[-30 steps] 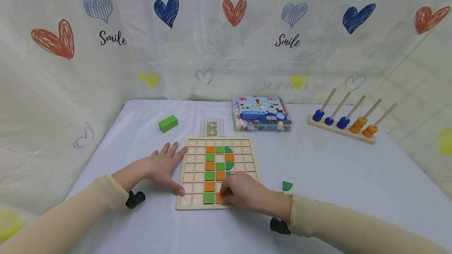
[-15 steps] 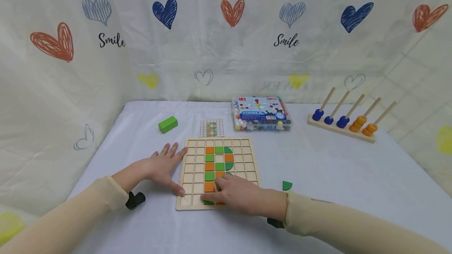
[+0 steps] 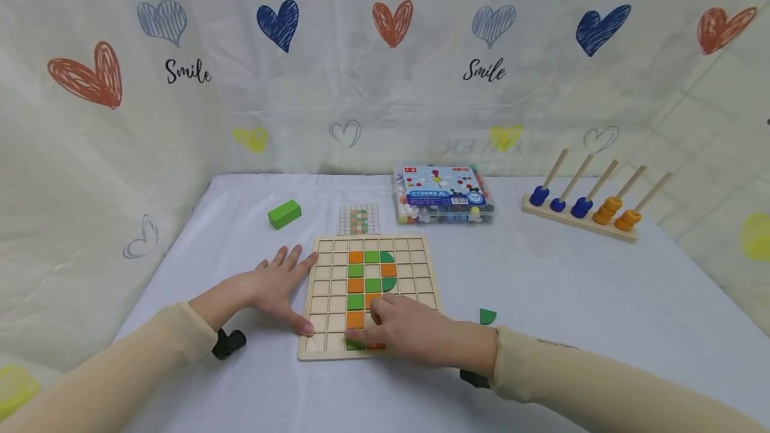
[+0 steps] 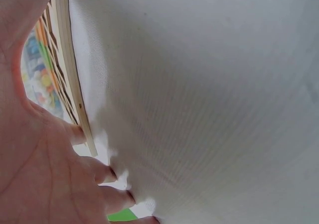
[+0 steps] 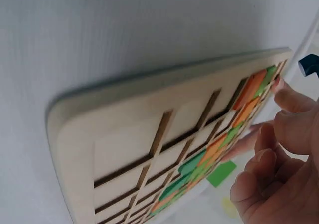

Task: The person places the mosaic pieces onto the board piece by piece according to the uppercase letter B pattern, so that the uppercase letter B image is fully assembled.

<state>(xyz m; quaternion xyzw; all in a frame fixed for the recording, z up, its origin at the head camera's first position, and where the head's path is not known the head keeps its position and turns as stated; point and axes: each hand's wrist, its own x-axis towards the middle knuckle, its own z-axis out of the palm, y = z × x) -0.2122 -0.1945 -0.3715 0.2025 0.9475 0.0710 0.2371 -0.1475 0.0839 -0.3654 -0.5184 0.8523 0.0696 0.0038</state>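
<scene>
A wooden grid board [image 3: 410, 272] lies flat, with orange, green and dark green tiles set in its middle columns. My left hand [image 3: 273, 289] spreads along its left side, the thumb on the lower left edge and a fingertip at the upper left. Over the lower part of the board is my right hand [image 3: 415, 333]. Its outstretched thumb touches the bottom-row green tile [image 3: 355, 345]. An orange tile [image 3: 375, 346] beside that one is partly covered. In the right wrist view, the other fingers [image 5: 244, 186] bend loosely and hold nothing. The right hand hides some lower cells.
A dark green quarter-round tile [image 3: 488, 316] lies right of the board. Behind the board are a printed pattern card [image 3: 359, 219], a green block [image 3: 285, 214] and a clear box of colored pieces [image 3: 445, 194]. A peg stand with beads [image 3: 579, 219] stands at the right.
My right hand has shifted left from the bottom orange tile, and its thumb now reaches the green tile beside it. The left hand stays in place.
</scene>
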